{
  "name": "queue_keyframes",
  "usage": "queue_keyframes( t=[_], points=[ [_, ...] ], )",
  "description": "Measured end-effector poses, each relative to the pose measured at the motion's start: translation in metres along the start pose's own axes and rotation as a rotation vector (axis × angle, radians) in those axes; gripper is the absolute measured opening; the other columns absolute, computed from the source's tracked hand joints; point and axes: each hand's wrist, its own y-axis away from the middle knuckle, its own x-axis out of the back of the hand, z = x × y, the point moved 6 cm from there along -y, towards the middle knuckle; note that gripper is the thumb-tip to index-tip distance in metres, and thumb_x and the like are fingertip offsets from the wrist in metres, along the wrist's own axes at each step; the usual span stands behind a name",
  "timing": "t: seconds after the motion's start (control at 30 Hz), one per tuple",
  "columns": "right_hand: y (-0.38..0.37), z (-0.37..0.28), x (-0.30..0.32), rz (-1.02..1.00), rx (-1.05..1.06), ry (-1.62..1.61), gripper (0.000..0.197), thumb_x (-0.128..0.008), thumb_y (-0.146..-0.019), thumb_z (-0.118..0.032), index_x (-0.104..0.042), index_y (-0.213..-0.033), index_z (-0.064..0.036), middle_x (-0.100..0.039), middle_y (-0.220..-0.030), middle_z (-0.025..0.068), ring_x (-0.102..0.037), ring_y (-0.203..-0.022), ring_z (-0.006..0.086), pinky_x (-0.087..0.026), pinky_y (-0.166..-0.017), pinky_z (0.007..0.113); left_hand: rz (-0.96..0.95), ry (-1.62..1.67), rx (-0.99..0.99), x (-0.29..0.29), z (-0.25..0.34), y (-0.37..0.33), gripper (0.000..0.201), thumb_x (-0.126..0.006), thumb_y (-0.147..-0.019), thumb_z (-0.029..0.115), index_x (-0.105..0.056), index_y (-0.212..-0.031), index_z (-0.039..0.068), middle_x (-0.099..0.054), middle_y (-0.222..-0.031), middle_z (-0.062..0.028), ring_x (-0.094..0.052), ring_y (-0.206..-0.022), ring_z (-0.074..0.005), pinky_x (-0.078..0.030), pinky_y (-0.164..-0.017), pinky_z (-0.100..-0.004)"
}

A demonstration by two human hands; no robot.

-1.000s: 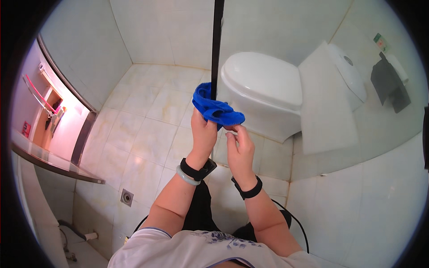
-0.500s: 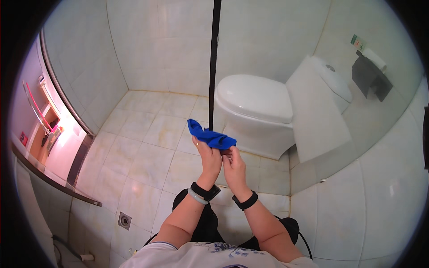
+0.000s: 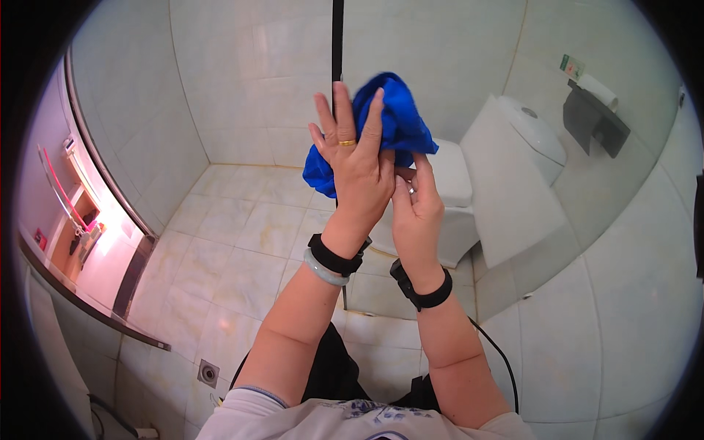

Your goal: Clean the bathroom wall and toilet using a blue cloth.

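While the blue cloth [image 3: 397, 117] is bunched around the black strip [image 3: 337, 40], work on that upright edge can be judged to be under way rather than finished. The cloth is spread to both sides of the strip, with one lobe seen lower on the left and a larger fold raised on the right. It is covered in part by the left hand [image 3: 357, 165], whose fingers are fanned well apart and laid over it, not closed on it. The right hand [image 3: 418, 202] is held just beside, its fingers curled near the cloth's lower edge; whether a pinch is kept there cannot be told, as the fingertips are partly hidden.

Above the fingers, the strip is left uncovered by cloth; below, it is largely hidden by the left forearm. No line between wiped and unwiped lengths can be made out, so how much has been covered, and how much remains, cannot be fairly stated. The cloth has not yet been set down.
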Motion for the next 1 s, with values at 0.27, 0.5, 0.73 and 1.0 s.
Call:
queue_keyframes(
  t=[0.27,0.5,0.73,1.0],
  points=[
    [0.049,0.035,0.009,-0.028,-0.129,0.155,0.032,-0.042,-0.088,0.001,-0.045,-0.119,0.0026,-0.062,-0.09,0.0168,-0.06,-0.078,0.025,-0.046,-0.072,0.03,-0.095,-0.079,0.037,-0.021,-0.01,0.063,0.055,-0.046,-0.073,0.003,-0.036,-0.124,-0.014,-0.02,-0.146,-0.0239,-0.014,-0.135,-0.0435,-0.004,-0.105,-0.06],
    [0.124,0.087,0.029,0.021,-0.269,0.184,0.024,-0.046,-0.089,-0.001,-0.05,-0.112,0.0028,-0.062,-0.088,0.0117,-0.06,-0.077,0.0168,-0.047,-0.071,0.028,-0.273,-0.086,-0.07,-0.046,-0.011,0.172,0.053,-0.051,-0.079,0.012,-0.038,-0.125,-0.012,-0.016,-0.147,-0.0229,-0.01,-0.135,-0.0452,-0.001,-0.105,-0.0616],
    [0.117,0.1,0.059,0.053,-0.422,0.291,0.014,-0.055,-0.088,-0.009,-0.058,-0.094,0.0039,-0.062,-0.078,0.0087,-0.059,-0.066,0.0137,-0.049,-0.061,0.026,-0.424,0.042,-0.178,-0.047,-0.004,0.197,0.056,-0.058,-0.076,0.016,-0.044,-0.127,-0.002,-0.022,-0.146,-0.0165,-0.011,-0.138,-0.0375,0.001,-0.106,-0.0591],
    [0.085,0.082,0.064,0.152,-0.501,0.031,0.019,-0.054,-0.09,-0.008,-0.055,-0.078,0.006,-0.062,-0.071,0.0078,-0.062,-0.06,0.0119,-0.052,-0.054,0.024,-0.722,-0.035,-0.704,-0.021,-0.031,0.181,0.056,-0.057,-0.073,0.005,-0.05,-0.127,0.018,-0.04,-0.135,-0.0084,-0.026,-0.132,-0.0339,-0.022,-0.104,-0.0592]
  ],
)
